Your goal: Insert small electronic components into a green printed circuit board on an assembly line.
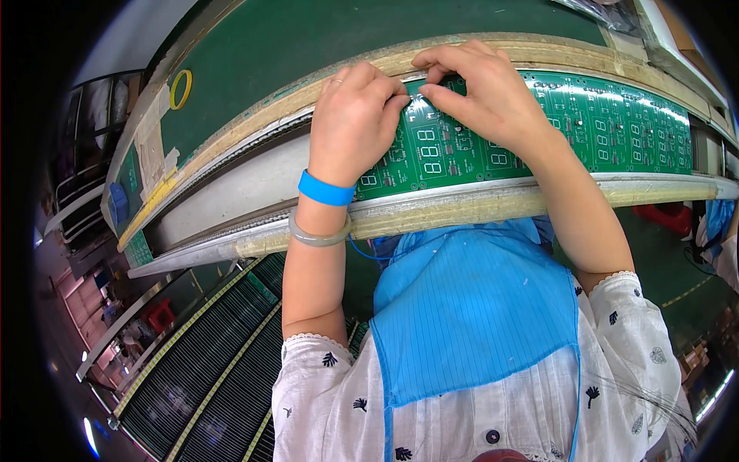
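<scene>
Green circuit boards (462,158) with white digit-shaped outlines and small parts lie in a row in the rail track. Over the upper edge of the boards, my left hand (354,115) is closed, its thumb and forefinger tips together by a bright spot on the board. My right hand (485,92) is close beside it, thumb and middle finger drawn in toward the same spot, forefinger bent over the far rail. Whatever is between the fingertips is too small or hidden to make out. A blue band (326,188) and a bangle (319,233) are on my left wrist.
Metal rails (462,196) with tan tape run along the track. Beyond is a green work surface (339,35) with a yellow tape ring (181,89). Black slotted racks (208,369) stand at lower left. Red stools (663,219) show at the sides, and part of another person (723,239) at right.
</scene>
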`<act>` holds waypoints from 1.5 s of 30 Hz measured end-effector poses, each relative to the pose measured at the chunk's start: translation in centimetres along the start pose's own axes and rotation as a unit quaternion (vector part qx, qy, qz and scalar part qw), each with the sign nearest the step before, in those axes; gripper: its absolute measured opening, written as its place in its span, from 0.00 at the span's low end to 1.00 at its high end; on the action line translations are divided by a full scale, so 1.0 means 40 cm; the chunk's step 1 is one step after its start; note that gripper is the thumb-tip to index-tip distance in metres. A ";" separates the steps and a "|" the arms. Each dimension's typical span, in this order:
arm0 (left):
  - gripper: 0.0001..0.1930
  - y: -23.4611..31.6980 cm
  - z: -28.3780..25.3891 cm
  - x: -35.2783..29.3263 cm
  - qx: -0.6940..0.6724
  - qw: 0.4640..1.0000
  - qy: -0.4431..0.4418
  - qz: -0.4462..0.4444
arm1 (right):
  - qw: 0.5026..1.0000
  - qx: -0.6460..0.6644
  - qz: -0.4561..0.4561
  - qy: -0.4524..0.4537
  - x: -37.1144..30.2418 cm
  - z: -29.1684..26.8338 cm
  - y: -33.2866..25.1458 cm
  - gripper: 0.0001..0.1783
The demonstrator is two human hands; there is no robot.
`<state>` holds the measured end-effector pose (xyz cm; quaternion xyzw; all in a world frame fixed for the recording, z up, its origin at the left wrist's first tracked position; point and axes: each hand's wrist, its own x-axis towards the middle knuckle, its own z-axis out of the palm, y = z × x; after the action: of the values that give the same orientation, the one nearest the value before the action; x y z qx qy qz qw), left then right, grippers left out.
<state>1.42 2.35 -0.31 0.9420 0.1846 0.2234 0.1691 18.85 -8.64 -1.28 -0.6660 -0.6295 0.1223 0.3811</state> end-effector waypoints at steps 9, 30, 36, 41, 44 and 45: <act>0.03 0.000 -0.047 0.055 -0.068 0.995 0.055 -0.042 | 0.998 -0.032 0.044 0.013 0.056 -0.118 -0.024 0.12; 0.08 0.000 0.155 0.515 0.114 0.990 0.077 0.012 | 0.880 -0.472 0.062 0.002 0.318 -0.218 0.188 0.08; 0.08 0.014 0.116 0.498 0.121 0.991 0.055 -0.011 | 0.893 -0.443 0.071 0.033 0.312 -0.184 0.162 0.08; 0.07 0.031 0.093 0.489 -0.061 0.992 0.104 -0.046 | 0.886 -0.452 0.104 -0.002 0.312 -0.195 0.158 0.09; 0.05 0.011 0.068 0.473 -0.211 0.966 0.094 -0.119 | 0.906 -0.416 0.074 0.009 0.305 -0.199 0.138 0.08; 0.05 0.000 0.058 0.467 -0.299 0.937 0.070 -0.166 | 0.925 -0.375 0.057 0.015 0.299 -0.203 0.131 0.07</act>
<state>18.10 9.73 4.44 0.7856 0.2746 0.3024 0.4648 30.10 0.04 4.57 -0.7965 -0.5850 -0.1108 0.1055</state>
